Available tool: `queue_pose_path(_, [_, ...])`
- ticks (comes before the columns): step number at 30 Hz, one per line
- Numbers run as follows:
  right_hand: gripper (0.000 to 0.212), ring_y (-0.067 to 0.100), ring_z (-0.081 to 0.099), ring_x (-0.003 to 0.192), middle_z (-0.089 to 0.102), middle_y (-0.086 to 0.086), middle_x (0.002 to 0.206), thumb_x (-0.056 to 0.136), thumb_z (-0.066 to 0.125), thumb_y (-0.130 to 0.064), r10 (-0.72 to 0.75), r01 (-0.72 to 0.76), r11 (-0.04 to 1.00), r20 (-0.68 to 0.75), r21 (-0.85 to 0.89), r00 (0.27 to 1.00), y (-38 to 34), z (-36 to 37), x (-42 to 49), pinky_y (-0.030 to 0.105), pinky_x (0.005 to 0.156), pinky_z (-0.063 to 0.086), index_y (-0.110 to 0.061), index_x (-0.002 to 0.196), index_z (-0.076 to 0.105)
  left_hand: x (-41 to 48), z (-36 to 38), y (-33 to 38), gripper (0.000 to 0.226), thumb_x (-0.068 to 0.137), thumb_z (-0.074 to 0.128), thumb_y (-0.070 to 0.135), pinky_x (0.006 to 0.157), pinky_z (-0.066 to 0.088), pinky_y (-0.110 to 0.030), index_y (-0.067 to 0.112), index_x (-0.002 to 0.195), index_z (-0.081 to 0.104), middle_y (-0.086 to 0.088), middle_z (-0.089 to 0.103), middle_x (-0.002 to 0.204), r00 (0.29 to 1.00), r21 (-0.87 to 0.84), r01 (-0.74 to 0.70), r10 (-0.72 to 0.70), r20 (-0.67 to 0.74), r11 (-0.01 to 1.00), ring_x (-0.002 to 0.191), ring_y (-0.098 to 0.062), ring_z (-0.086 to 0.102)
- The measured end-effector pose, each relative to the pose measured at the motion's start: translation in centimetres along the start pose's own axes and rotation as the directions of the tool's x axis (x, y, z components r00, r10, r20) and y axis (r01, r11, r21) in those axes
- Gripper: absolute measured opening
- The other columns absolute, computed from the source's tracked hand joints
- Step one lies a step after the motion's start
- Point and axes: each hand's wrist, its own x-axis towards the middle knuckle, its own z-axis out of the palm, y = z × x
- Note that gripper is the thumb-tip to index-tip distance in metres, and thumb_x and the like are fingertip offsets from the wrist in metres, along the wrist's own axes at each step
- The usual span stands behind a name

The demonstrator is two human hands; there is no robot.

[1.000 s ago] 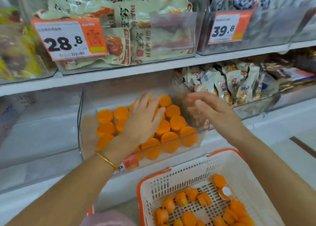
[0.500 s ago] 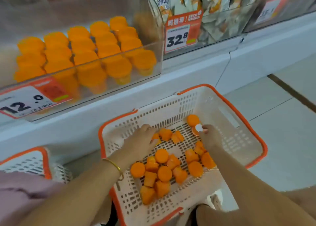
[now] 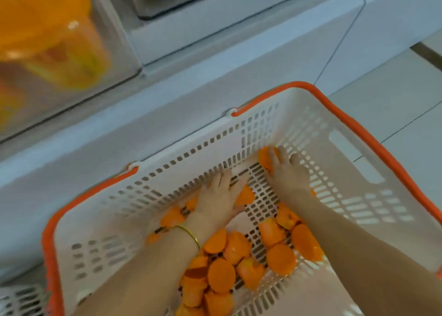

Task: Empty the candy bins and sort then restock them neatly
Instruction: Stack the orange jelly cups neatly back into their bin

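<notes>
Cups lie loose behind both wrists in the basket. Left hand lies flat, fingers apart, over some; right hand's hold on one ahead is unclear. Scoop several, lids up, for the bin beyond.

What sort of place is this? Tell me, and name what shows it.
Probably a shop aisle: a clear display bin of orange candy cups sits on a white shelf, and an orange-rimmed shopping basket below it holds more cups.
</notes>
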Motion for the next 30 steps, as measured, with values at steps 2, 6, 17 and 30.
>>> queue_pose_path(2, [0.073,0.035,0.028,0.135,0.01,0.008,0.156,0.096,0.04,-0.05,0.038,-0.038,0.999,-0.009,0.009,0.999,-0.5,1.1,0.2,0.043,0.084,0.05,-0.024,0.151,-0.001,0.8,1.1,0.0,0.082,0.091,0.045,0.057,0.106,0.032,-0.053,0.036,0.149,-0.01,-0.009,0.006,0.156,0.999,0.027,-0.009,0.008,0.041,1.0,0.143,-0.031,0.008])
queue_pose_path(6, [0.076,0.034,0.042,0.122,0.027,0.011,0.145,0.092,0.048,-0.052,0.131,-0.124,0.987,-0.071,0.099,0.989,-1.2,2.2,0.5,0.042,0.075,0.053,-0.023,0.149,0.007,2.0,2.0,0.1,0.085,0.086,0.055,0.055,0.101,0.041,-0.049,0.029,0.149,0.005,-0.01,0.018,0.151,0.996,0.014,-0.005,0.004,0.089,1.0,0.14,-0.03,0.016])
queue_pose_path(17, [0.067,0.028,0.056,0.11,0.049,0.006,0.135,0.088,0.06,-0.047,0.212,-0.292,0.299,0.235,0.908,0.949,-0.8,-2.3,-3.1,0.049,0.082,0.053,-0.029,0.144,0.029,-1.3,-1.3,0.1,0.075,0.082,0.067,0.042,0.108,0.033,-0.036,0.026,0.141,0.025,0.0,0.032,0.146,0.992,-0.395,0.039,-0.081,-0.092,0.918,0.136,-0.022,0.027])
queue_pose_path(30, [0.084,0.026,0.067,0.079,0.065,0.016,0.111,0.045,0.088,-0.056,-0.476,-0.299,-0.47,0.047,0.831,0.878,-5.6,-21.2,-19.7,0.032,0.06,0.056,-0.014,0.115,0.068,-20.3,-19.8,0.6,0.072,0.081,0.073,0.035,0.091,0.035,-0.027,0.026,0.136,0.028,-0.001,0.039,0.129,0.925,-0.571,-0.182,-0.058,-0.376,0.8,0.115,-0.015,0.038])
